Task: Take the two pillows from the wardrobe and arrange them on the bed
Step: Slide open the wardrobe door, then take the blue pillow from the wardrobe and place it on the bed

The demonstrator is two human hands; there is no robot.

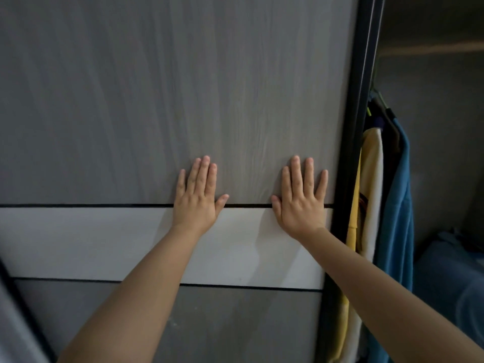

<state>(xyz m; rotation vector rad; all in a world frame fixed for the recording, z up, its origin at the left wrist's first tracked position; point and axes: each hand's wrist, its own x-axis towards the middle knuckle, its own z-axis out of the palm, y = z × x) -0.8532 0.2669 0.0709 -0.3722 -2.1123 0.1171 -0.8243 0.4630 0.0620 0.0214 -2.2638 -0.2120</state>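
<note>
Both palms are pressed flat on the sliding wardrobe door of grey wood-grain laminate with a white band across its middle (pixel 157 113), so the push depends on friction alone. If the skin slips, the hands will skid across the smooth panel and the door will stay where it is. The right hand (pixel 301 203) lies close to the door's black metal edge frame (pixel 351 153), and a slip toward the right could carry the fingers into the gap beside it. Just inside that gap hang a yellow and cream garment (pixel 366 195) and a blue cloth garment (pixel 398 205) — either could catch in the frame as the panel travels.

The left hand (pixel 197 195) and the right hand are both open, fingers spread and straight, grasping nothing; each straddles the thin black seam between the grey panel and the white band.

The two pillows are not visible. I judge they lie somewhere inside the wardrobe — well apart from the fingers. A dark blue soft bundle (pixel 450 279) at the far right may be bedding, though I cannot tell.
</note>
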